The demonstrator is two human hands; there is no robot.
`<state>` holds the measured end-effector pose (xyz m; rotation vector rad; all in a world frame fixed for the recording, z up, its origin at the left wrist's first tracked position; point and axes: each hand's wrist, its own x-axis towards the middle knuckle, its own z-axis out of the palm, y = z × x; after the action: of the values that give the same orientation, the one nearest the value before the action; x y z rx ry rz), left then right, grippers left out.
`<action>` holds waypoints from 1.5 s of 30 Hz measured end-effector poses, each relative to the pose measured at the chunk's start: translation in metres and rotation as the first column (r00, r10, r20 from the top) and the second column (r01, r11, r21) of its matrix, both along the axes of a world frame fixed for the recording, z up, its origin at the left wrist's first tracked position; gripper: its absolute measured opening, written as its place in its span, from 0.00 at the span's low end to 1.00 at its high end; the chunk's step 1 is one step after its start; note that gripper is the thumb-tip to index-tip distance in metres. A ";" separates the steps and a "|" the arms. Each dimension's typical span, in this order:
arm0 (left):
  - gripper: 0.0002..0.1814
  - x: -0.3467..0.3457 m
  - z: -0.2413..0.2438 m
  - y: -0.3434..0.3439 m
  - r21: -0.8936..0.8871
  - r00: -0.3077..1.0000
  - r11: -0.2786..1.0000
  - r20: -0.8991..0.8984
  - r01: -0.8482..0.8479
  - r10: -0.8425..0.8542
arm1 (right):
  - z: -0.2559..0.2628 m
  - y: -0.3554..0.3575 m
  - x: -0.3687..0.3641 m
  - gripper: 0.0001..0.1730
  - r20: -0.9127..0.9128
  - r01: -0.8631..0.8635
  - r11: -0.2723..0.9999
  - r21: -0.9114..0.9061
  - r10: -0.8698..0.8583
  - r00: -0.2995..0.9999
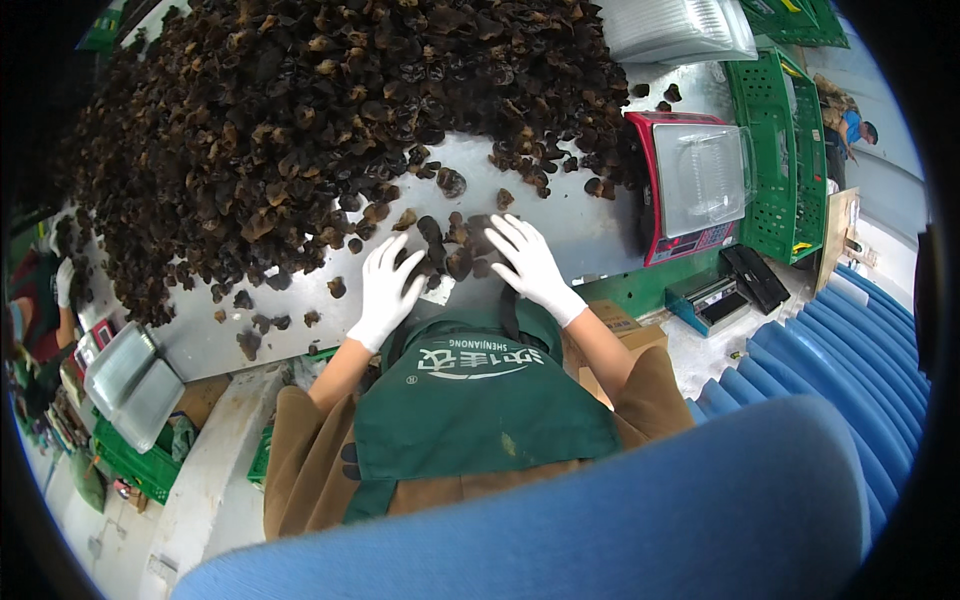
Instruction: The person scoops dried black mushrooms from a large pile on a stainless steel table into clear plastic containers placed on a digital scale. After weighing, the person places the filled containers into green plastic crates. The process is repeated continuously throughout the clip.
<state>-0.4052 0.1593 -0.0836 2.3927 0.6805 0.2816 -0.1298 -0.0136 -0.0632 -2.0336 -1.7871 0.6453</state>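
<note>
My left hand [386,289], in a white glove, is held over the near edge of the metal table [592,225] with its fingers apart. A few loose dark wood ear mushrooms [459,264] lie between it and my right hand. My right hand [531,266], also white-gloved, has its fingers spread beside those pieces and appears to hold nothing. Some pieces near its fingertips are blurred. Beyond both hands a large heap of brown-black wood ear mushrooms [337,120] covers the far part of the table. A small white paper piece [437,292] sits at the table edge.
Right of the heap, a red weighing scale [651,187] bears a clear plastic container [705,176]. Stacked clear trays [671,30] and a green crate [765,150] stand beyond. More clear containers [135,382] are at left, near another person's gloved hand [64,281].
</note>
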 end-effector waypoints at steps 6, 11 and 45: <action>0.60 -0.029 -0.021 -0.004 -0.021 0.989 1.000 -0.144 -0.015 0.012 | -0.031 -0.001 0.023 0.30 -0.024 0.490 0.857 0.161 -0.493 0.870; 0.71 0.016 -0.036 0.019 -0.001 0.996 0.999 -0.074 0.044 -0.044 | -0.034 0.014 0.000 0.24 -0.155 0.530 0.826 0.189 -0.508 0.847; 0.53 -0.039 0.029 -0.011 -0.066 0.946 0.993 -0.315 -0.102 0.076 | -0.002 0.066 0.046 0.27 0.008 0.150 0.962 0.229 -0.156 0.988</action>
<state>-0.4438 0.1480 -0.0545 2.3539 0.9268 -0.0913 -0.0840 0.0519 -0.0654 -2.0042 -1.6147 0.3518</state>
